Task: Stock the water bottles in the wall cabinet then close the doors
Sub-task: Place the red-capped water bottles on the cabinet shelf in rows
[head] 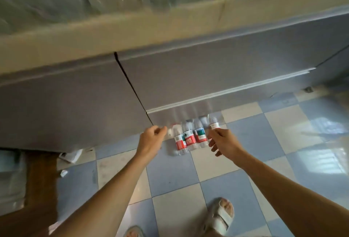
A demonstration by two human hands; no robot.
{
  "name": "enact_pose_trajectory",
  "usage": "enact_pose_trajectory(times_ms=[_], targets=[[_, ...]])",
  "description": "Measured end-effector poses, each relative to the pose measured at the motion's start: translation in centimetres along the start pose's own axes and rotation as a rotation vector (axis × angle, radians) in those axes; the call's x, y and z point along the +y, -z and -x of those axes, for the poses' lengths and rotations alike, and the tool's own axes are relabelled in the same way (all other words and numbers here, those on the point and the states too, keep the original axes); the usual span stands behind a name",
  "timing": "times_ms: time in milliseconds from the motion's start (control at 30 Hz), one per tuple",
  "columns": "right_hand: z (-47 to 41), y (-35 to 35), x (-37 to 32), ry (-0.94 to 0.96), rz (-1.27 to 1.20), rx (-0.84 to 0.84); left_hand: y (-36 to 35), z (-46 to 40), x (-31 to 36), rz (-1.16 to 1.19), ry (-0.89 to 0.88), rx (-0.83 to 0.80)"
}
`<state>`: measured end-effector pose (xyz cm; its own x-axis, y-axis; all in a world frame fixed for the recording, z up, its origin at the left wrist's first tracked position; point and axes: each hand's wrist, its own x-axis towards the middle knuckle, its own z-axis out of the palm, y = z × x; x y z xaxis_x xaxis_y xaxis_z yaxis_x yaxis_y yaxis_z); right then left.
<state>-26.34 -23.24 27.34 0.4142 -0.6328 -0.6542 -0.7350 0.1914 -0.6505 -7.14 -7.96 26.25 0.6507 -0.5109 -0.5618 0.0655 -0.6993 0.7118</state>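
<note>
Both hands reach down to water bottles on the floor.
The left hand (152, 136) pinches a blurred bottle (171, 133); the right hand (223, 142) grips another bottle (214, 123); three more bottles (189, 138) stand between them on the checkered floor (170, 176).

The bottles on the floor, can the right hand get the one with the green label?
Probably yes. The right hand hovers beside the green-labelled bottle, with nothing between them, though it seems already to hold another bottle.

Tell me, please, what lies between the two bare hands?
In the head view, three clear plastic water bottles with red labels lie on the checkered floor between the left hand and right hand.
</note>
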Motion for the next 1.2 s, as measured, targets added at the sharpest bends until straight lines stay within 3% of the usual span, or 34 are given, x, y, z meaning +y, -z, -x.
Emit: enact_pose_trajectory(times_ms=[267,533,767,933,1200], targets=[[-18.1,-7.9,14.6,0.048,0.152,0.058,-12.7,-15.4,-15.4,-0.104,-0.025,0.012],[-29.2,-15.4,22.7,0.117,0.290,0.088,-20.4,-24.4,-26.0,-0.140,-0.048,-0.035],[-32.3,-19.1,24.9,0.192,0.296,0.119,-23.8,-27.6,-29.4,-0.120,-0.091,-0.104],[-32.5,-20.5,25.7,0.124,0.246,0.195,-24.7,-28.1,-30.3,0.023,-0.054,-0.110],[-29.5,-22.7,28.9,-0.009,0.177,-0.023,-19.4,-25.5,-33.5,-0.211,0.022,-0.290]])
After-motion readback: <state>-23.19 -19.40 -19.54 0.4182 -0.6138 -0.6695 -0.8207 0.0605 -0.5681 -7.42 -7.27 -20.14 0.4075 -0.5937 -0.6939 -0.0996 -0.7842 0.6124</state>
